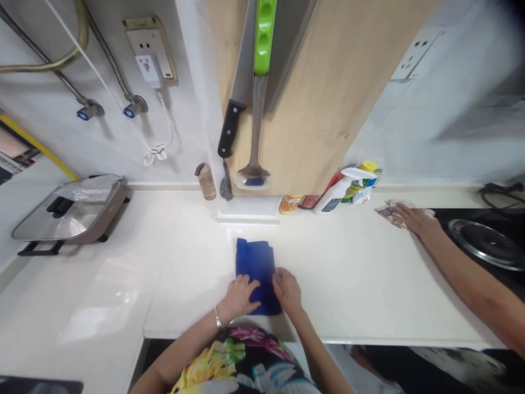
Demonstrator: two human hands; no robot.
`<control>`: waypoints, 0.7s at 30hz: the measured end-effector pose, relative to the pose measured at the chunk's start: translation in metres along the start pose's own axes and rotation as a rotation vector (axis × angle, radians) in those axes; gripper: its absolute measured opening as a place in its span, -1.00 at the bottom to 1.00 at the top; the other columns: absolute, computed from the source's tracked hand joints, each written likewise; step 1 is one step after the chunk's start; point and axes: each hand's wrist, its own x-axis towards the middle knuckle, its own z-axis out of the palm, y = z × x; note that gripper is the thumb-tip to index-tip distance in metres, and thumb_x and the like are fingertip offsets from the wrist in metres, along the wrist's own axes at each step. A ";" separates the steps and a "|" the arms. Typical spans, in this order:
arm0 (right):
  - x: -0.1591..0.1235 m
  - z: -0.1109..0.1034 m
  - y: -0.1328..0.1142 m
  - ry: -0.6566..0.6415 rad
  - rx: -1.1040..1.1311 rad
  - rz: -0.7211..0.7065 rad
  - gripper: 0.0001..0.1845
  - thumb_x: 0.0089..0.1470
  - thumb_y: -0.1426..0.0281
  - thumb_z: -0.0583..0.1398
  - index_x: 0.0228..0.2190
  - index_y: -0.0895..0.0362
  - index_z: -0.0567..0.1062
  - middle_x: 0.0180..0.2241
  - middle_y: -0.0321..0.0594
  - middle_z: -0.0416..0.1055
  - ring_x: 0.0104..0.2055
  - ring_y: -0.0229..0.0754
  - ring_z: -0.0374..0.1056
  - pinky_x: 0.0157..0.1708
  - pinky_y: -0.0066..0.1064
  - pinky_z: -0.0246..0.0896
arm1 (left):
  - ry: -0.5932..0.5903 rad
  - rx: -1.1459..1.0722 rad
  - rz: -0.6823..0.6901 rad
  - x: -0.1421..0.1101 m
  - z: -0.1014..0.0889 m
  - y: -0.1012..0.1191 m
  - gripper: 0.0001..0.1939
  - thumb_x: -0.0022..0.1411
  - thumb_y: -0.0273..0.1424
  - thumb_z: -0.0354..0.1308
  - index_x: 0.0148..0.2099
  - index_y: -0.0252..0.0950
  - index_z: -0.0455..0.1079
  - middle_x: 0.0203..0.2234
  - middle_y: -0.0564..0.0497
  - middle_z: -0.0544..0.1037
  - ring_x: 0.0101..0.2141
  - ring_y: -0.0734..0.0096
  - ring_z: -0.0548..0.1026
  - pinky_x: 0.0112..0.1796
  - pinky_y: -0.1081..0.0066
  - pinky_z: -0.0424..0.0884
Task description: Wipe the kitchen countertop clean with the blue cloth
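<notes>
A folded blue cloth [255, 262] lies on the white countertop in front of me, near its front edge. My left hand [240, 298] rests on the lower left part of the cloth, its fingers apart and pressing on the fabric. At the cloth's right edge, my right hand [287, 289] has its fingers closed on the border. Part of the cloth's lower left is covered by my left hand.
A co-worker's hand [410, 216] presses a patterned rag on the counter at right, beside a black stove [488, 246]. An electric pan [77, 213] stands at left. Knives and a spoon hang on a wooden panel [320, 109] overhead. A spray bottle [338, 191] stands behind.
</notes>
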 end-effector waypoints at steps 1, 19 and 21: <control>0.005 0.002 -0.003 -0.029 -0.066 0.033 -0.69 0.26 0.29 0.04 -0.09 0.17 0.45 -0.18 -0.02 0.53 -0.10 -0.05 0.44 -0.09 -0.24 0.33 | -0.015 0.011 0.017 0.001 0.002 0.000 -0.61 0.22 -0.19 0.24 0.07 -0.13 0.38 -0.03 -0.11 0.47 0.02 0.04 0.43 -0.08 0.15 0.45; 0.007 0.022 -0.056 0.113 0.364 -0.041 -0.53 0.28 0.06 -0.18 -0.16 0.12 0.32 -0.42 -0.16 0.44 -0.45 -0.11 0.34 -0.36 -0.24 0.31 | 0.902 -1.488 -0.533 -0.046 -0.015 -0.076 -0.48 -0.08 -0.02 0.43 -0.37 -0.25 0.25 -0.55 0.23 0.28 -0.50 0.55 0.41 -0.34 0.36 0.58; 0.028 0.017 -0.082 0.145 0.430 -0.062 -0.49 0.27 0.02 -0.17 -0.16 0.12 0.32 -0.34 -0.10 0.48 -0.39 -0.11 0.39 -0.32 -0.24 0.34 | 0.951 -1.457 -0.486 -0.032 -0.043 -0.080 -0.47 -0.10 -0.01 0.43 -0.35 -0.25 0.26 -0.54 0.23 0.26 -0.50 0.56 0.42 -0.39 0.41 0.57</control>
